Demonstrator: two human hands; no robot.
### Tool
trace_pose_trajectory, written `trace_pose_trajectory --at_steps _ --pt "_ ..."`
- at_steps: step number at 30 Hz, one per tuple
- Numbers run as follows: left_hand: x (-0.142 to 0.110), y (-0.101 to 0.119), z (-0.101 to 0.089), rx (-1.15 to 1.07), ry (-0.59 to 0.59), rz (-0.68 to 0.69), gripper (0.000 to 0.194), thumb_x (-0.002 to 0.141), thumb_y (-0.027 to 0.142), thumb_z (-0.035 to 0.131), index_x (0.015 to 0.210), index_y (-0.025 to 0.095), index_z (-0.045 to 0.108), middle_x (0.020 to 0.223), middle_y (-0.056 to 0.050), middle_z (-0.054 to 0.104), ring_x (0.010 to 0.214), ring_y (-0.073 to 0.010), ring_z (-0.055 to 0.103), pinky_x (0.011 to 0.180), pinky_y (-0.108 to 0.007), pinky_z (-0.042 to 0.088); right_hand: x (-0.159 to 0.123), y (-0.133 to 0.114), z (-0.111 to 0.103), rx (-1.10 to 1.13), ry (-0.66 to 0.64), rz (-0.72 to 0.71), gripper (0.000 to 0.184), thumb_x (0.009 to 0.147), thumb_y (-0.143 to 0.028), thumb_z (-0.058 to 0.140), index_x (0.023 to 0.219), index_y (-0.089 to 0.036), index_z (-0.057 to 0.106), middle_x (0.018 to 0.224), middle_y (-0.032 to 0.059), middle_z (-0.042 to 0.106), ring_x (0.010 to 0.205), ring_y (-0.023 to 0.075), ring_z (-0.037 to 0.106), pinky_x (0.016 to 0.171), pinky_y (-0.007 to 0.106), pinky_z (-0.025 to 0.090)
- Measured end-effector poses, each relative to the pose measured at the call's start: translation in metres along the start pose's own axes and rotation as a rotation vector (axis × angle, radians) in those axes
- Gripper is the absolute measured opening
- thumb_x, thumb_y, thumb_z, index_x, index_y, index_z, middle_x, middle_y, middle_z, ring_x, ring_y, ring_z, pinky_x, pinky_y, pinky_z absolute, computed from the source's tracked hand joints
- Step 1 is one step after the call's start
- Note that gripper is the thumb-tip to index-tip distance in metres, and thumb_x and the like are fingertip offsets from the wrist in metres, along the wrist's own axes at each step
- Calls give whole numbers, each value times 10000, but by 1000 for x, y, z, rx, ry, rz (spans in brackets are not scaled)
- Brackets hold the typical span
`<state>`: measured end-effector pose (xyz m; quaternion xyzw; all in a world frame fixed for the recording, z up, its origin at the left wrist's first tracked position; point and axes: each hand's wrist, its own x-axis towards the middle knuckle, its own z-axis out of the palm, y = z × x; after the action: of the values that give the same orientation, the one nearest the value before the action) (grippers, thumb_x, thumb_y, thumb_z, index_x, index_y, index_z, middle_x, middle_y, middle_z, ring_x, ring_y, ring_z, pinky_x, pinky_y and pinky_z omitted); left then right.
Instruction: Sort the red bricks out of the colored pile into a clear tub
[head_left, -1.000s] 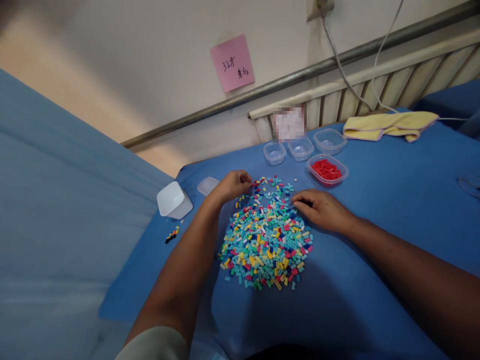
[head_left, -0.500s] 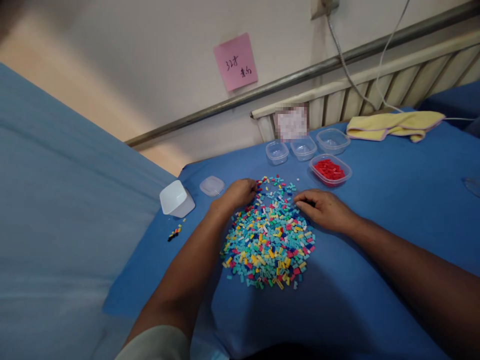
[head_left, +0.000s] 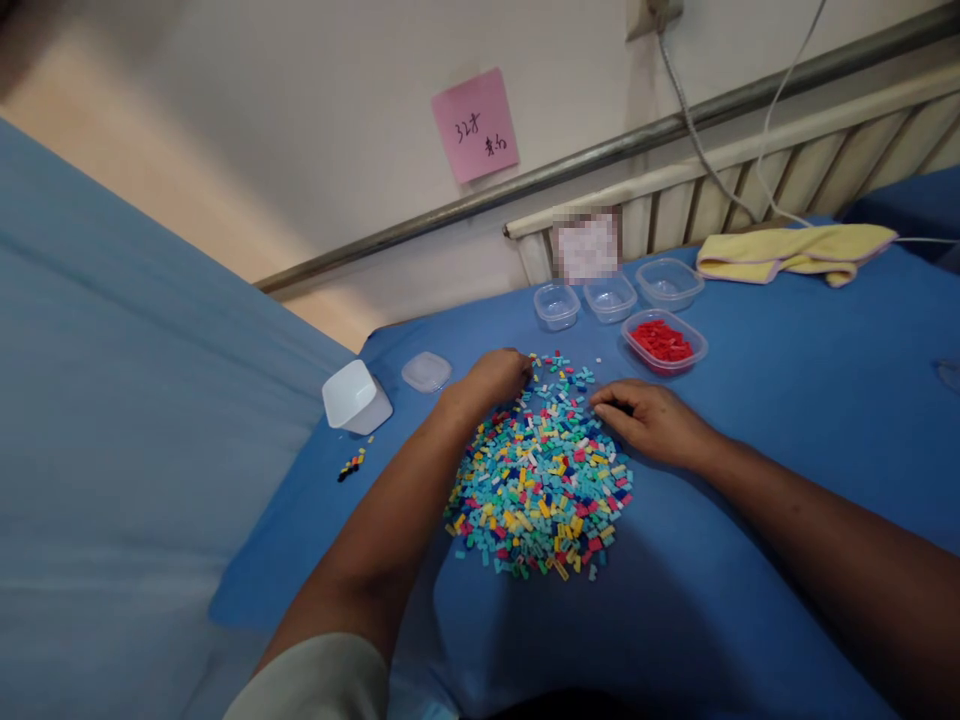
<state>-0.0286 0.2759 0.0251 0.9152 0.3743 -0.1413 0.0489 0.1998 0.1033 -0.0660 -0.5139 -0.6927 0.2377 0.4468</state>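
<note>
A wide heap of small plastic building bricks [head_left: 536,490] in turquoise, yellow, pink, green and dark blue lies on the blue cloth. At the heap's far left edge is my left hand [head_left: 501,378], its fingers curled down among the bricks; the fingertips are hidden. My right hand [head_left: 651,418] rests on the heap's right edge with fingers bent and thumb drawn in towards them. Whatever sits between those fingertips is too small to make out. Beyond the right hand stands a clear tub [head_left: 701,352] filled with red bricks [head_left: 661,342].
Clear tubs [head_left: 556,308] stand along the back below a radiator [head_left: 675,215]. A yellow cloth [head_left: 799,250] lies at back right. On the left are a clear lid [head_left: 427,372], a tipped white container [head_left: 352,395] and a few loose bricks [head_left: 352,463].
My left hand has moved a little to the right and away from me, along the heap's far edge. My right hand has stayed almost in place.
</note>
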Motion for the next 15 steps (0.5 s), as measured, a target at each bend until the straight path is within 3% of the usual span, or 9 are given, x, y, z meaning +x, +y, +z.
trace_pose_trajectory --at_steps 8,15 --pt "11 8 4 -77 -29 -25 108 945 240 775 1011 155 775 1083 -91 781 1122 -245 719 1099 -478 540 -3 2 -1 -1 -12 10 194 1024 -326 647 1078 -256 819 1022 48 837 913 243 766 849 378 580" --pt "-3 -31 8 -346 -1 -58 181 961 263 746 1102 162 798 1044 -44 801 935 -196 729 948 -400 589 -2 2 1 6 -4 9 185 1027 -324 650 1071 -260 817 1015 43 836 910 237 770 831 360 580"
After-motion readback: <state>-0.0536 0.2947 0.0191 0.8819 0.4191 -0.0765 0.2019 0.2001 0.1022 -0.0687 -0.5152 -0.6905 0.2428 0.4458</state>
